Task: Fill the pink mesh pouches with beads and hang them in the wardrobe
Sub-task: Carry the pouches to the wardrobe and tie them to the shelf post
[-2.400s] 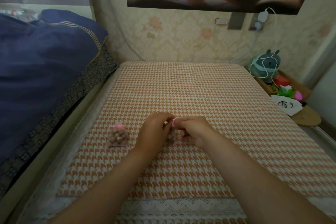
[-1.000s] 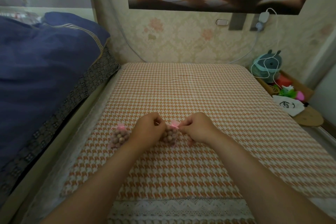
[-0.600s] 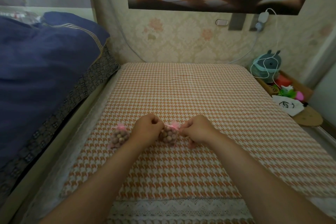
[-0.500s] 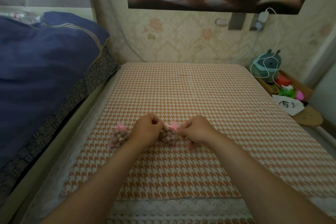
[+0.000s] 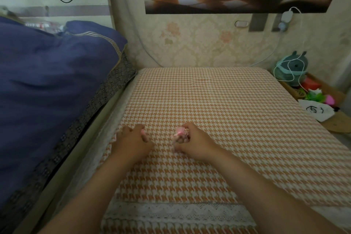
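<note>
My right hand [image 5: 193, 141] grips a bead-filled pink mesh pouch [image 5: 179, 133] at its gathered neck. My left hand [image 5: 131, 140] curls over the second pouch [image 5: 143, 132], which shows only as a pink sliver. Both pouches sit on the orange houndstooth surface [image 5: 237, 119]. A navy duvet [image 5: 47, 81] lies left, floral wallpaper [image 5: 199, 43] ahead. Earlier both hands tugged one pouch; now they're apart.

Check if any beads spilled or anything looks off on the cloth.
Nothing stands out. No loose beads show on the cloth. The right hand grips the right pouch, its pink top gathered shut. The left hand grips the left pouch and hides most of it, so its state cannot be judged.
</note>
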`<state>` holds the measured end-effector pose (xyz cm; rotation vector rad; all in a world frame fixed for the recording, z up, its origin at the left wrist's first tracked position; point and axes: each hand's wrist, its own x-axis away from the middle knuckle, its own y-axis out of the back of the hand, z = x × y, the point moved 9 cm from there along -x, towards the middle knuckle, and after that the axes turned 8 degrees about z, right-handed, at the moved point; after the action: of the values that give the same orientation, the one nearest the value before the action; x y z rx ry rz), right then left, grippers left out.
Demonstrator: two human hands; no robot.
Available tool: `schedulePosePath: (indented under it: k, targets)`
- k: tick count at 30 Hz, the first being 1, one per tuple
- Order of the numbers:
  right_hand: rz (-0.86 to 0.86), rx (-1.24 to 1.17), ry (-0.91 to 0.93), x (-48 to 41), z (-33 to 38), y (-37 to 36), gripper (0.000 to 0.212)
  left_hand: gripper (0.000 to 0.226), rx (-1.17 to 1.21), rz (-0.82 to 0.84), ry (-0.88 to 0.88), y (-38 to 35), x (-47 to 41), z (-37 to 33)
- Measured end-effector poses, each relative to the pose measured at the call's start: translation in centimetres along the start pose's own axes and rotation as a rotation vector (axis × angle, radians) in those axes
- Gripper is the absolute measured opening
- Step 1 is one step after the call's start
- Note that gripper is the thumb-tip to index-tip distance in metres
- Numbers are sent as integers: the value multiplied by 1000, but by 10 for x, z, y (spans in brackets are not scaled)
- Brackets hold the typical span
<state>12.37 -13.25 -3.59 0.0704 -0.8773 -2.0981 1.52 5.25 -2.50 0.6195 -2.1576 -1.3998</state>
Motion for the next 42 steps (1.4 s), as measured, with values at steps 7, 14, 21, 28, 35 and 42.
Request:
schedulePosePath:
  k: [7,14,21,28,35,42]
  targets:
    - [-22,13,-16,13,-9,9,70,56,309,32,-193,-11,0,-37]
    - [-149,85,-160,63,-54,73,51,21,571,281,-523,-49,23,-144]
    - [-285,-69,-295,118,-142,156,30,5,481,276,-685,-72,37,-244]
    - [-294,-35,-338,99,-214,227,17,18,385,267,-731,-132,-2,-377]
    - [-263,-106,-361,102,-238,284,23,6,275,364,-614,-144,-27,-447]
    - [-274,-296,-487,200,-238,368,25,5,192,557,-575,-119,31,-542]
